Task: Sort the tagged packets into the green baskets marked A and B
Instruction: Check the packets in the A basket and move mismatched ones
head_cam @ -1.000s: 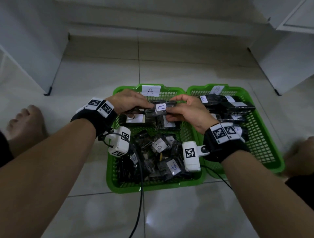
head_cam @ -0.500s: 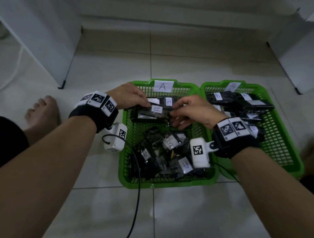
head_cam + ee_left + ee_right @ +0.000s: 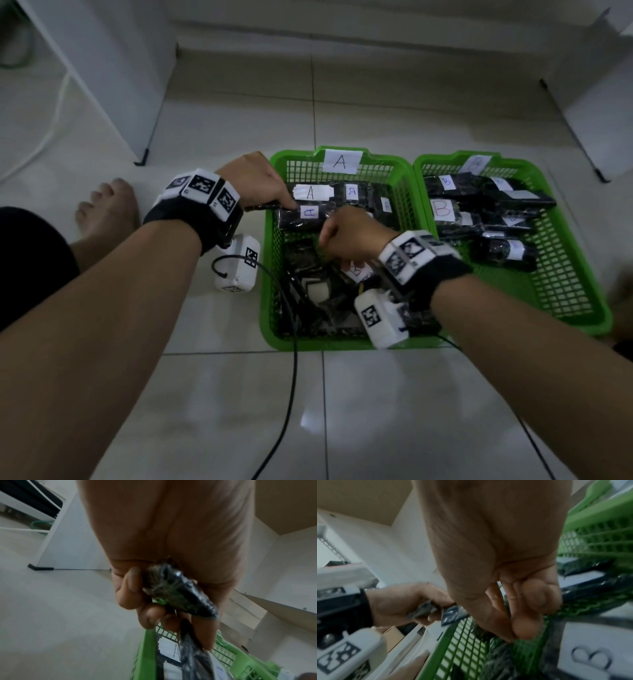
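Left hand (image 3: pixel 255 180) pinches the end of an A packet (image 3: pixel 310 215) over basket A (image 3: pixel 270 274). Right hand (image 3: pixel 349 233) curled, empty, above the pile. Packets look light, crinkly, slippery; grip the ends.

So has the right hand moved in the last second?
Yes. The right hand has let go of the A-tagged packet and drawn back from basket A's label toward the unsorted packets nearer the person.

Black A-tagged packet (image 3: pixel 305 216) in basket A (image 3: pixel 394 164)
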Motion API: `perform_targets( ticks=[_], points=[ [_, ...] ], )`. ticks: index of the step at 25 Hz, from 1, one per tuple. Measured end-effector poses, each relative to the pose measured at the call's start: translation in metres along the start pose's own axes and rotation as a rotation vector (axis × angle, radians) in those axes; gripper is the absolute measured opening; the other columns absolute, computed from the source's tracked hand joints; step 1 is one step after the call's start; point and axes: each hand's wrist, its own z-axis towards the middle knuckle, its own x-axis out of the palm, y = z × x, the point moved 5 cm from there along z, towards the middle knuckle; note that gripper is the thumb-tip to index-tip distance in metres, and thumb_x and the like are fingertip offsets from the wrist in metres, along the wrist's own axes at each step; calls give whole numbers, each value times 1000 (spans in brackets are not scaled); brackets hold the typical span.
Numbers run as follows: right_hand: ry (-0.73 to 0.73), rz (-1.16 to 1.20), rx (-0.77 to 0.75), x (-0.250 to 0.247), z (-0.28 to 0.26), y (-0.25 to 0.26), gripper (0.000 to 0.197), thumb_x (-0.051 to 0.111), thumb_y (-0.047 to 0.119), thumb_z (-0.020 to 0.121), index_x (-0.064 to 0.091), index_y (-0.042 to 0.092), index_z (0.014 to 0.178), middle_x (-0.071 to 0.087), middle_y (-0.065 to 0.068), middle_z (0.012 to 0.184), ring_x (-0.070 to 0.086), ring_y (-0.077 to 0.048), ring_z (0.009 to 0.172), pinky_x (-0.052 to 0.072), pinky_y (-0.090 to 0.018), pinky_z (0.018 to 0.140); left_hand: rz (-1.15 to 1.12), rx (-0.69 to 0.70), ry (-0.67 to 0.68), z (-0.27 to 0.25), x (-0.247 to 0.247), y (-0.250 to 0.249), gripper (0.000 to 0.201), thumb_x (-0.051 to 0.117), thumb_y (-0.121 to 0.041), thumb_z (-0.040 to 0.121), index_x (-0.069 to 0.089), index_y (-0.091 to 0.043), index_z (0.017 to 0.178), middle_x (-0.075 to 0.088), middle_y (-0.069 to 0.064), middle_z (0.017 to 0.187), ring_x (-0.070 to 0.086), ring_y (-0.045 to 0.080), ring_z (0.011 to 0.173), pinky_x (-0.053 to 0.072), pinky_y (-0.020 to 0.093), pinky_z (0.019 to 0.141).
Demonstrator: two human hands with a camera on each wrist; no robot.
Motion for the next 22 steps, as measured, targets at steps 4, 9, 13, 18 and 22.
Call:
perform_targets(
  ticks=[4,9,13,18,22],
  points=[
    [41,45,17,-8,-18,-14,35,52,-6,93,71,12,116,72,-10,82,71,-19,51,61,-34,51,-21,-43,-14,1,-4,6,22,83,-34,75,82,-15,85,71,5,66,52,11,47,41,22,50],
    [224,-362,-166,17,-10,29,59,48,7,98,40,26,154,48,-6,152,59,-24,124,43,-20,79,-132,-105,-47,3,-1,21,24,82,-36,77,81,-14,87,75,10,74,51,13,51,39,24,51],
    [410,-367,-140,8,-20,34,59,37,-5,96,51,22,147,61,1,113,64,-18,79,47,-13,43,-122,-117,-38,5,0,18,32,82,-36,76,80,-7,88,75,14,78,51,17,53,39,25,50],
    [91,-162,-200,1,-22,34,19,63,21,93,80,14,98,77,-1,89,72,-15,77,53,-20,62,-106,-77,-46,-2,1,16,26,80,-35,78,81,-10,87,69,11,71,50,18,53,41,25,52],
    [260,-115,-195,38,-30,24,30,76,32,86,74,3,78,75,-8,70,63,-14,54,49,-24,48,-173,-100,-1,1,2,22,32,75,-34,82,77,-3,92,63,13,68,50,21,61,40,25,52]
  ],
)
